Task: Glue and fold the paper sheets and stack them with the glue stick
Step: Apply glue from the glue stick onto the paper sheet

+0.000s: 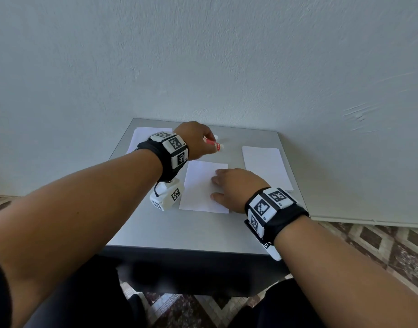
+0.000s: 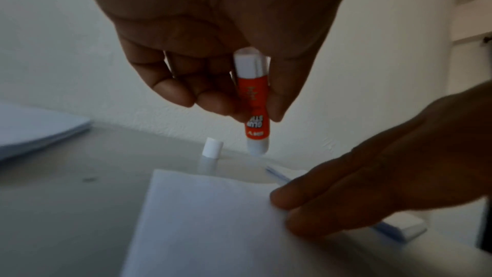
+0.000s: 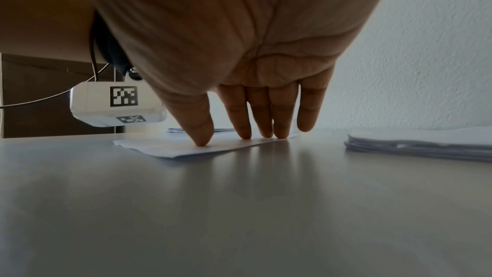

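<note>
pinching glue stick [image 2: 254,102] in left hand [image 1: 195,140], right hand [image 1: 234,187] pressing paper sheet [image 1: 199,185]

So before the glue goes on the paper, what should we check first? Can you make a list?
1. Glue stick held: ok, the left hand pinches it, tip down.
2. Cap off: ok, it stands on the table beyond the sheet.
3. Sheet held still: ok, the right hand presses its straight fingers on its right side.
4. Tip touching the sheet: not ok, it hangs above the table past the sheet's far edge.
5. Glue showing at the tip: cannot tell, too blurred.
6. Stack ready for the folded sheet: ok, it lies to the right.
</note>
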